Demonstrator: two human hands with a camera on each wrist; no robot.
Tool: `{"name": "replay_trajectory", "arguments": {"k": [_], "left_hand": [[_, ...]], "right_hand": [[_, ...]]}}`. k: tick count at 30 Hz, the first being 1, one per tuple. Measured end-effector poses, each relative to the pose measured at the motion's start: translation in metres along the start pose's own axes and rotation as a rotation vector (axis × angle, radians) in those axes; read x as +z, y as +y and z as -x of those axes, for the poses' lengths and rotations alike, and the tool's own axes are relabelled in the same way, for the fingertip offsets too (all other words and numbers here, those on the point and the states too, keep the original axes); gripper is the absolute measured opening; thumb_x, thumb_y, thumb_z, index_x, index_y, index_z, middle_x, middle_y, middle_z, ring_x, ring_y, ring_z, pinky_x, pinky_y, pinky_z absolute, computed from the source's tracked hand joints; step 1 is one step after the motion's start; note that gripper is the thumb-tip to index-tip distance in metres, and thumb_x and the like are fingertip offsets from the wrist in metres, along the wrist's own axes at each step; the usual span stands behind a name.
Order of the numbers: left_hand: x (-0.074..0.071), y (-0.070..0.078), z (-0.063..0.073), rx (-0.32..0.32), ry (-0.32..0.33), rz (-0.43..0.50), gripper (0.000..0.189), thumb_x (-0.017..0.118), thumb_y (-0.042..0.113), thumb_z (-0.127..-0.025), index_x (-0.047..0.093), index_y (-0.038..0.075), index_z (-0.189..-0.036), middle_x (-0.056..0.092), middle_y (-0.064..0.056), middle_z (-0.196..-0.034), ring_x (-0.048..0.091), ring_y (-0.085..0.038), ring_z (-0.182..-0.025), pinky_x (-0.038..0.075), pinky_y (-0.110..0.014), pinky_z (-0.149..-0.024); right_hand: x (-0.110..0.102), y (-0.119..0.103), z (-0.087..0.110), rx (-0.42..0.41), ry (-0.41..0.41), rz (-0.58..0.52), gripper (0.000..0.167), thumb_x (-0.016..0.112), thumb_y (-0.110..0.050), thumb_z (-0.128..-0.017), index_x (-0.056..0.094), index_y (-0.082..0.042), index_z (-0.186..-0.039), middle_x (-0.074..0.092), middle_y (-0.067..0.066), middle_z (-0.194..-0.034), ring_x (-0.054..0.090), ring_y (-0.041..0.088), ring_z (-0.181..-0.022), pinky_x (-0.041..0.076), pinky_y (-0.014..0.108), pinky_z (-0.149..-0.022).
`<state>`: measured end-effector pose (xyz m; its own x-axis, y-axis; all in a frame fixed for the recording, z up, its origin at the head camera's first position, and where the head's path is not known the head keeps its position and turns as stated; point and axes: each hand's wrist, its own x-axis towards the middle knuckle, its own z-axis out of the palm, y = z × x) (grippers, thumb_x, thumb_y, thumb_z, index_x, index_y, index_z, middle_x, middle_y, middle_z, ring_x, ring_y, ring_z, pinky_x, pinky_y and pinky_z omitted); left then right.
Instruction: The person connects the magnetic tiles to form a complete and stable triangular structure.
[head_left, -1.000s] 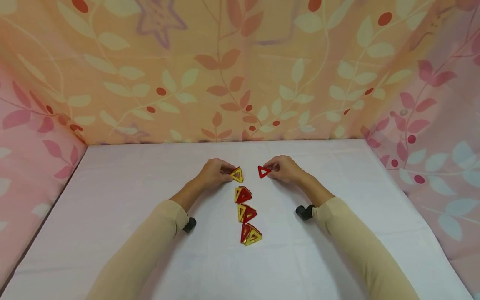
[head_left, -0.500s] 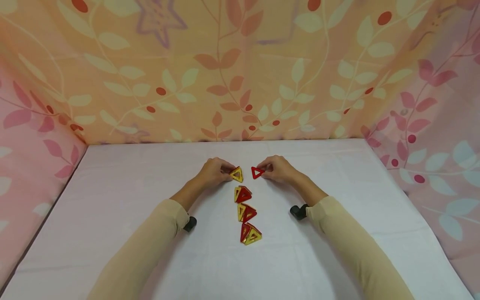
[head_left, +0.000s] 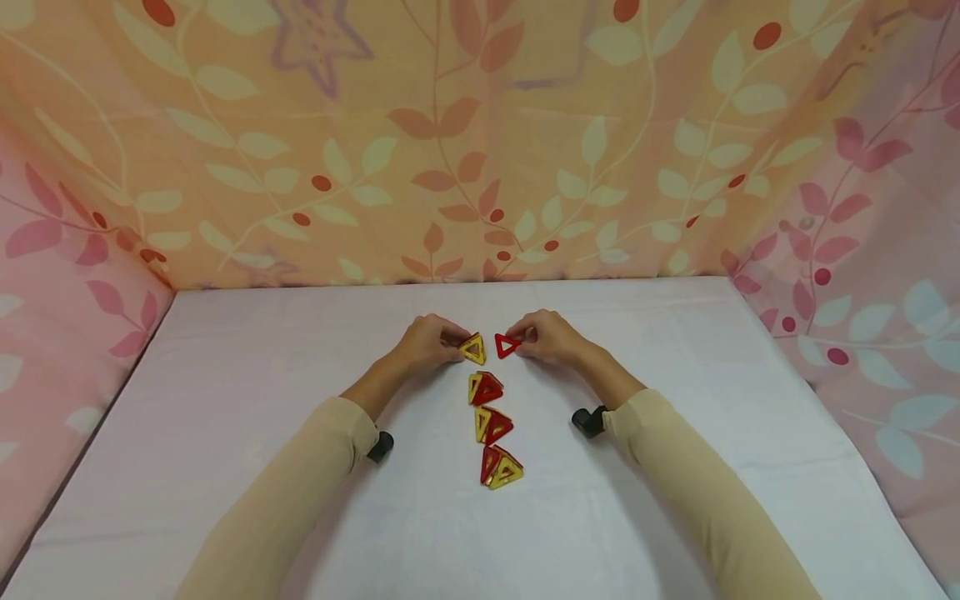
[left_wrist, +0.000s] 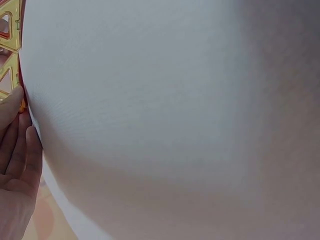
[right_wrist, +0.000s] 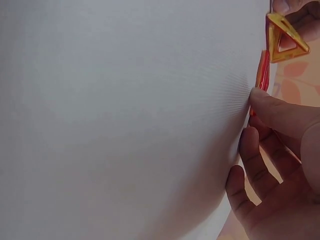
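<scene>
In the head view my left hand point(head_left: 429, 346) pinches a yellow triangular magnetic tile point(head_left: 481, 350) with red showing behind it, at the far end of a row. Facing it, my right hand point(head_left: 551, 337) holds a red triangular magnetic tile point(head_left: 498, 347) between thumb and fingers. A small gap parts the two in the head view. The right wrist view shows the red tile point(right_wrist: 265, 72) edge-on, beside the yellow piece point(right_wrist: 291, 54). Only a sliver of the left hand's tile point(left_wrist: 16, 75) appears in the left wrist view.
Three small red and yellow tile pyramids stand in a line toward me: the far one point(head_left: 489, 390), the middle one point(head_left: 495, 426) and the near one point(head_left: 501, 470). A white cloth point(head_left: 300, 333) covers the table; patterned curtains point(head_left: 480, 150) enclose the back and sides.
My right hand has moved left with the red tile, narrowing the gap to the yellow tile. The left hand and the three pyramids have stayed in place.
</scene>
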<state>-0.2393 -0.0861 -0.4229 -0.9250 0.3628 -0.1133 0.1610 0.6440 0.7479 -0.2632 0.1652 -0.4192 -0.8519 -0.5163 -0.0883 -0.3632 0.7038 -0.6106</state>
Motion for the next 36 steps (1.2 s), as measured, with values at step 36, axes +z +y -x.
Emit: {"name": "replay_trajectory", "arguments": {"k": [36], "left_hand": [[0.000,0.000,0.000,0.015,0.008,-0.023,0.033,0.076,0.006,-0.087,0.072,0.003,-0.120,0.071,-0.009,-0.116,0.063,-0.021,-0.106,0.052,-0.035,-0.095]], "right_hand": [[0.000,-0.012,-0.006,-0.014,-0.043,-0.004,0.029,0.072,0.001,-0.087,0.072,-0.001,-0.116,0.070,0.009,-0.104,0.056,0.019,-0.083,0.047,0.027,-0.074]]}}
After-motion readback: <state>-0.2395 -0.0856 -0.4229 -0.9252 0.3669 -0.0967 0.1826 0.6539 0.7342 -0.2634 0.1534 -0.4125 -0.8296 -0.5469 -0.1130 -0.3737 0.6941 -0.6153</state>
